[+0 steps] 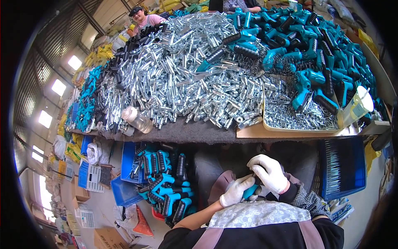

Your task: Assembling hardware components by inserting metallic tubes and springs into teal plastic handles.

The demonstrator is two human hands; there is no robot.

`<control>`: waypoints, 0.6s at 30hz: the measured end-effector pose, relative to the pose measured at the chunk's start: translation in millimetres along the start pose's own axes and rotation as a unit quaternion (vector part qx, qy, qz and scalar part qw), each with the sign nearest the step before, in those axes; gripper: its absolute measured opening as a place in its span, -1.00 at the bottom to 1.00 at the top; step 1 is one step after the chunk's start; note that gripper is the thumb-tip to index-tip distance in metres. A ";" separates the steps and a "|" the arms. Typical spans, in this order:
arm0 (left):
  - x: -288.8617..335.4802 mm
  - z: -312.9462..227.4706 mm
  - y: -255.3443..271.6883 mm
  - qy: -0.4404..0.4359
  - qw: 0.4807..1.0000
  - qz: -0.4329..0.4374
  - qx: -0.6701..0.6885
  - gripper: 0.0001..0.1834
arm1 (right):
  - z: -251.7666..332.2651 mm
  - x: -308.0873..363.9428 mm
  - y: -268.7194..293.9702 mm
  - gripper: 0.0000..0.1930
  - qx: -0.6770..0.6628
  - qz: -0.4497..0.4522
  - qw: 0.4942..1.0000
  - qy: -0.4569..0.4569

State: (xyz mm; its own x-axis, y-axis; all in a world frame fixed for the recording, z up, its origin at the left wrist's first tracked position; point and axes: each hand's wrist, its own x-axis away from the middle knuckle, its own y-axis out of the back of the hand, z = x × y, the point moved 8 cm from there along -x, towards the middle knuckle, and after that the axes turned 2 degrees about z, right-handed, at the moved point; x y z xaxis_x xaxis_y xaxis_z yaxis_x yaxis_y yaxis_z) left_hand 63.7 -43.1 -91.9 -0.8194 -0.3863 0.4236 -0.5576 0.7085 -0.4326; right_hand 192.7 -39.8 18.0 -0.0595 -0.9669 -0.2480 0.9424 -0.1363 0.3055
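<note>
Nearest, the person's patterned grey apron spreads below two white-gloved hands, which meet just in front of it. The left hand is wrapped around a teal handle, mostly hidden by the gloves. The right hand bends over the handle's far end, fingers curled; whether it pinches a small part there cannot be told. To the left, teal-and-black grips lie piled beside a tilted blue crate, with part of a red bin showing under them. To the right, a blue tub holds a row of thin metal rods. Farther off stands the table. Along its near edge, a clear bottle leans at the left, a tray of small metal bits sits right of centre, and a tilted cup is at the right. Behind them, silvery metal tubes heap across the middle, small teal pieces lie to the left, and teal tool bodies crowd the right. At the far left, black parts lie near a co-worker in a cap.
</note>
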 end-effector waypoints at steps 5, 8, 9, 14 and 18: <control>3.0 -5.6 -9.8 0.007 0.998 0.031 0.051 -0.56 | 1.4 1.1 0.2 -0.85 0.010 0.006 1.000 -0.018; 4.0 -6.0 -12.0 0.015 0.997 0.038 0.061 -0.54 | 0.7 1.6 -1.1 -0.85 0.015 0.012 1.000 -0.025; 3.9 -5.5 -11.7 0.018 0.997 0.033 0.061 -0.54 | 0.3 1.4 -0.9 -0.84 0.017 0.007 1.000 -0.017; 5.7 -10.5 -16.4 0.018 0.995 0.036 0.086 -0.60 | 1.3 0.8 -0.4 -0.84 0.030 0.003 0.999 -0.018; 10.1 -19.3 -21.9 0.028 0.994 0.026 0.102 -0.64 | 0.3 -0.5 -0.3 -0.84 0.024 0.006 0.999 -0.021</control>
State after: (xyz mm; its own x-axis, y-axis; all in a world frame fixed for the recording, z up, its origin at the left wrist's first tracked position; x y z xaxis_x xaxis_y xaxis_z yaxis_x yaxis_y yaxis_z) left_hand 70.2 -51.2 -62.7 -0.8425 -0.3141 0.4376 -0.5343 0.5895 -0.6058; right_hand 192.4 -39.4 18.3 -0.0636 -0.9765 -0.2058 0.9262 -0.1345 0.3522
